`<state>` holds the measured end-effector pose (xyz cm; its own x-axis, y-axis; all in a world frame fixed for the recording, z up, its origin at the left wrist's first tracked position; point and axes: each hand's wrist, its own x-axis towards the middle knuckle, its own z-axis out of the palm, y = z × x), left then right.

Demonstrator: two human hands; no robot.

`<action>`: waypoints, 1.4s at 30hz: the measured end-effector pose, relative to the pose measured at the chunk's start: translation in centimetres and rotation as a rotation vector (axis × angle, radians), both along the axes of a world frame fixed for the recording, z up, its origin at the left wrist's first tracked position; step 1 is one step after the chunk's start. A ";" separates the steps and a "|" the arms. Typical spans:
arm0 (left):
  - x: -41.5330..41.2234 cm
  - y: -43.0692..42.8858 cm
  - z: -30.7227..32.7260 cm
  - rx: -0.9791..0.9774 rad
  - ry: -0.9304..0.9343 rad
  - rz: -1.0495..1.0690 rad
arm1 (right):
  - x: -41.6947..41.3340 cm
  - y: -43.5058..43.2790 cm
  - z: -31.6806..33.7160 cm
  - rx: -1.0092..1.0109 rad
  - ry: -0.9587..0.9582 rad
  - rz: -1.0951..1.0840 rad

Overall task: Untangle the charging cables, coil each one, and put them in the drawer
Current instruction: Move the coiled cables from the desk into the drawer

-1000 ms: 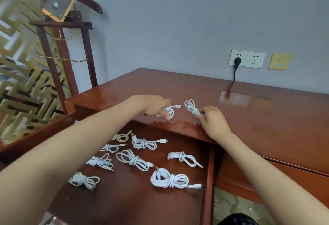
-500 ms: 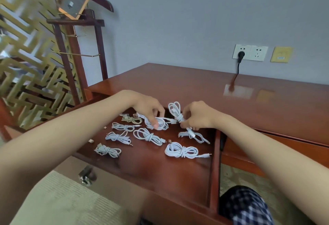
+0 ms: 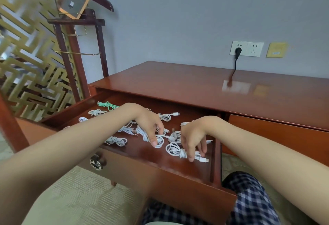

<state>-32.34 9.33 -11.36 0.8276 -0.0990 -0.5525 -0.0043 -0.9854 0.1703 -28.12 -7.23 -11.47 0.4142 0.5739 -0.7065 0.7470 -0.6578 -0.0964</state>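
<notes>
Both hands are down in the open drawer [image 3: 169, 180]. The left hand [image 3: 150, 126] droops with loosely curled fingers over a white coil [image 3: 158, 142], thumb on it; I cannot tell whether it grips. The right hand [image 3: 192, 135] rests relaxed fingertips on the front coil [image 3: 175, 150], near the drawer's right wall. Other coils [image 3: 115, 141] and a green cable [image 3: 107, 105] lie around them, below the tabletop [image 3: 178, 85].
</notes>
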 end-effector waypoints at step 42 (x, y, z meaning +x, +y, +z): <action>-1.6 1.6 1.9 0.070 -0.038 0.036 | -6.3 1.8 2.9 0.300 0.162 0.139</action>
<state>-33.98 10.95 -9.46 0.8504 -0.0310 -0.5253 0.0263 -0.9945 0.1013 -34.38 -5.39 -8.53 0.2142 0.8087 -0.5479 0.7869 -0.4752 -0.3938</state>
